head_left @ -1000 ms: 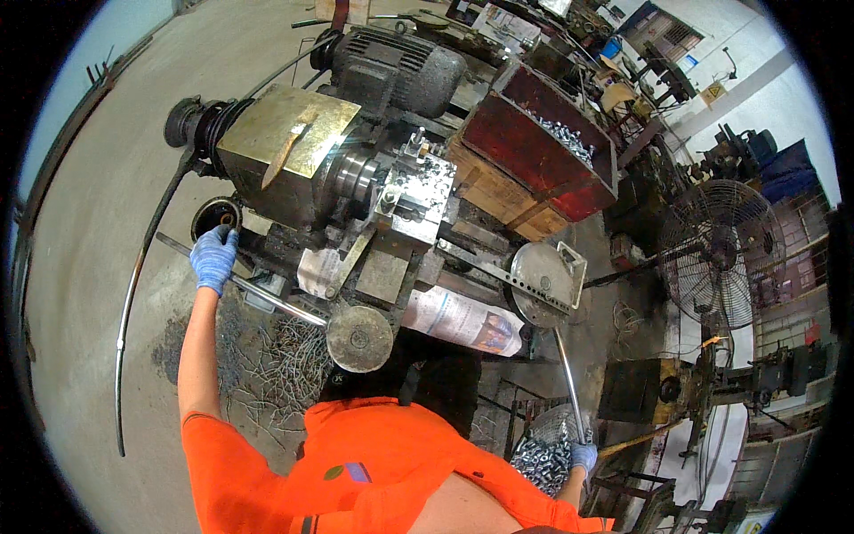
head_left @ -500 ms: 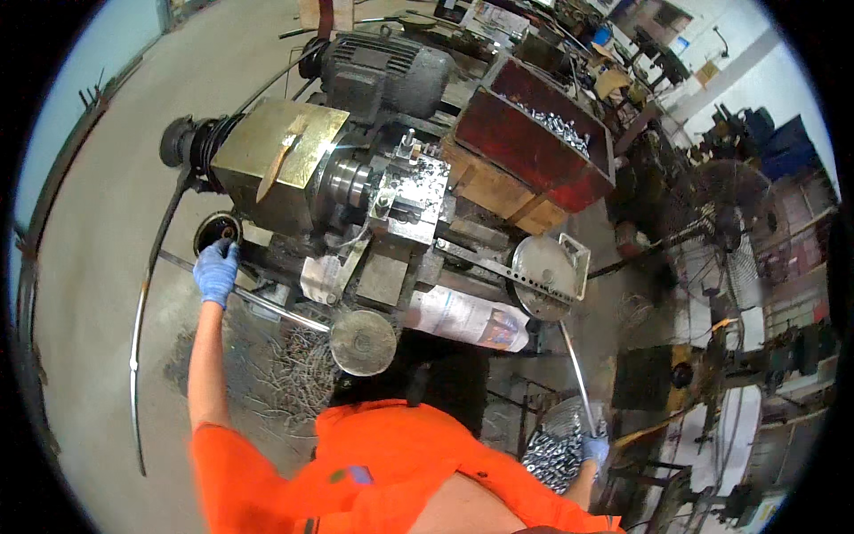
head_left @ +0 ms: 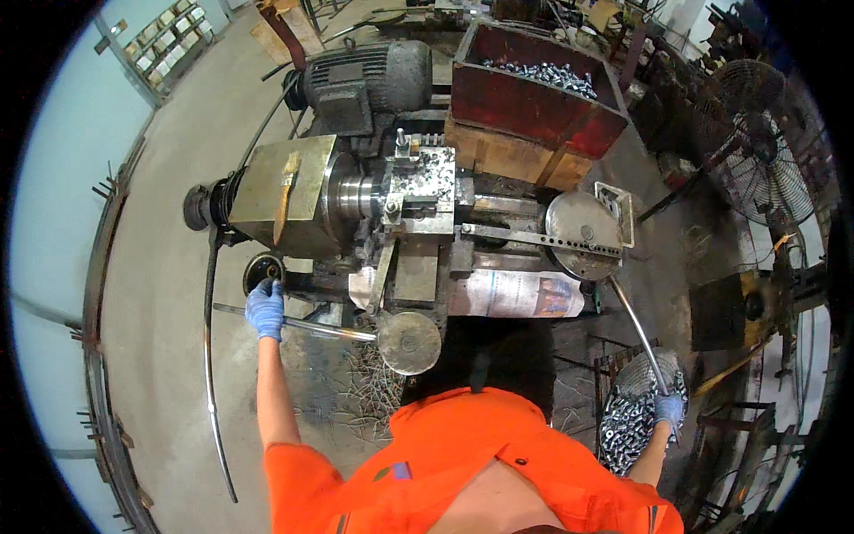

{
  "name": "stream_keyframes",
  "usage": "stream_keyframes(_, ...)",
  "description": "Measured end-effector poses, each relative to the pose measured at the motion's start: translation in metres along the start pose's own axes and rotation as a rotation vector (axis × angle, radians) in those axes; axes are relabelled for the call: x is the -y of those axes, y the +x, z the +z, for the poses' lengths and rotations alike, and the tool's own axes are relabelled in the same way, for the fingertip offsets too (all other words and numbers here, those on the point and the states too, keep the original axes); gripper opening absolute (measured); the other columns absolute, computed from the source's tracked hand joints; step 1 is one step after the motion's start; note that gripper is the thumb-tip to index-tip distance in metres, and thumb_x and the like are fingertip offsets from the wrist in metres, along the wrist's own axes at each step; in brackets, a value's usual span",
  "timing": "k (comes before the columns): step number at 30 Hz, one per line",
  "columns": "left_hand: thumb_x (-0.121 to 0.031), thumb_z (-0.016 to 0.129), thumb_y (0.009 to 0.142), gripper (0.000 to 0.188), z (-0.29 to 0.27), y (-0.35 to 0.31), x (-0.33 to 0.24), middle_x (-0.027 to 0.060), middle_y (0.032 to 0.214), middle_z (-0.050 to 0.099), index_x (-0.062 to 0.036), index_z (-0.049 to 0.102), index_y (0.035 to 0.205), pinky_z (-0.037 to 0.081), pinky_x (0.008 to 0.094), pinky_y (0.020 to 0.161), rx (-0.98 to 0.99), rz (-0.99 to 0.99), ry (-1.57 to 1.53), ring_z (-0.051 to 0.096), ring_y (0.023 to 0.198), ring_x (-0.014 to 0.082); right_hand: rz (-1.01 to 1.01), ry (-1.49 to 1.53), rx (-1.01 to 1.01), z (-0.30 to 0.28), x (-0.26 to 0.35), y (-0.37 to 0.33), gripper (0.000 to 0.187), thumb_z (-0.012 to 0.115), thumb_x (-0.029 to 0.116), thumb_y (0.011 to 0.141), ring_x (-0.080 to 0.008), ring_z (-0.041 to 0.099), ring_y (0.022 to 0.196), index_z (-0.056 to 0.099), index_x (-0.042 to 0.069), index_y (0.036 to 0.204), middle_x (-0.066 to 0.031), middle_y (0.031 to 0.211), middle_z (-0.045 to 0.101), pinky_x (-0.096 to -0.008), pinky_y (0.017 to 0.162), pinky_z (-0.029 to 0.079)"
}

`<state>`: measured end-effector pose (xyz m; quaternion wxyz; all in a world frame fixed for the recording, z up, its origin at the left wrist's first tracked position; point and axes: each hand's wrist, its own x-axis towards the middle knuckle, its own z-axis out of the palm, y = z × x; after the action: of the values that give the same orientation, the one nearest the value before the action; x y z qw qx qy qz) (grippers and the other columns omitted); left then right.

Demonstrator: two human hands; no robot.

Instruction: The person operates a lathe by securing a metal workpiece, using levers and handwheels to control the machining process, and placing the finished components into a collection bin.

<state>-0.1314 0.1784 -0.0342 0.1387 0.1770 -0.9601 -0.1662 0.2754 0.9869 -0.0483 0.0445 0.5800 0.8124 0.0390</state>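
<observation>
My left hand (head_left: 264, 311), in a blue glove, is at the lower rim of a black round part (head_left: 263, 273) on the near left of the machine. Its fingers are drawn together there; what they grip is hidden. A long metal rod with a round disc (head_left: 409, 343) on its end lies just right of that hand. At lower right, my gloved right hand (head_left: 669, 409) is closed round the lower part of a metal lever (head_left: 636, 327). That lever slopes down from a big round plate (head_left: 583, 233). Below the right hand, a basket (head_left: 633, 378) holds many small shiny metal parts.
A belt-driven machine with a brass-coloured cover (head_left: 253, 200) fills the middle, a brush (head_left: 285, 200) on top. Behind it stand a motor (head_left: 369, 84) and a red bin (head_left: 525, 102) of metal parts. Metal shavings (head_left: 369, 387) litter the floor; a fan (head_left: 761, 169) stands right.
The view has turned, so the machine sits further right and more level in it. Both hands stay at the same places, the left on the round part, the right on the lever.
</observation>
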Motion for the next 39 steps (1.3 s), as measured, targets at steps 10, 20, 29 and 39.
stream_keyframes(10,-0.033,0.062,0.082,0.029,-0.002,-0.004,-0.004,0.0129,0.09,0.067,-0.0102,0.068,0.099,0.049,0.0356,0.072,-0.001,-0.023,-0.053,0.065,0.081,0.0276,0.042,-0.07,0.029,-0.005,0.011,-0.003,0.041,0.069,0.031,0.063,-0.0378,0.062,0.089,0.065,0.0,0.09,-0.0241,0.096,0.063,-0.043,0.079,0.049)
stream_keyframes(20,-0.031,0.062,0.083,0.032,-0.012,-0.006,-0.018,0.0138,0.095,0.067,-0.0055,0.067,0.102,0.048,0.0337,0.076,0.03,-0.047,-0.054,0.066,0.085,0.0261,0.074,0.002,0.071,-0.015,0.014,-0.014,0.04,0.07,0.032,0.064,-0.0376,0.062,0.09,0.066,0.002,0.091,-0.0243,0.095,0.063,-0.0425,0.08,0.048)
stream_keyframes(29,-0.028,0.062,0.084,0.032,-0.001,-0.003,-0.004,0.0145,0.094,0.068,-0.0011,0.066,0.101,0.049,0.0316,0.076,0.021,-0.04,-0.126,0.066,0.084,0.0239,0.105,0.015,0.101,-0.015,0.016,-0.017,0.047,0.073,0.033,0.06,-0.0369,0.06,0.094,0.064,0.0,0.092,-0.0234,0.098,0.063,-0.0407,0.083,0.048)
stream_keyframes(39,-0.026,0.062,0.084,0.031,-0.002,-0.002,-0.009,0.015,0.093,0.068,-0.001,0.066,0.101,0.048,0.0315,0.076,0.005,-0.039,-0.07,0.066,0.083,0.0237,0.029,0.043,0.053,-0.007,0.003,-0.019,0.041,0.066,0.032,0.066,-0.0398,0.06,0.09,0.064,0.0,0.093,-0.026,0.096,0.062,-0.0439,0.079,0.048)
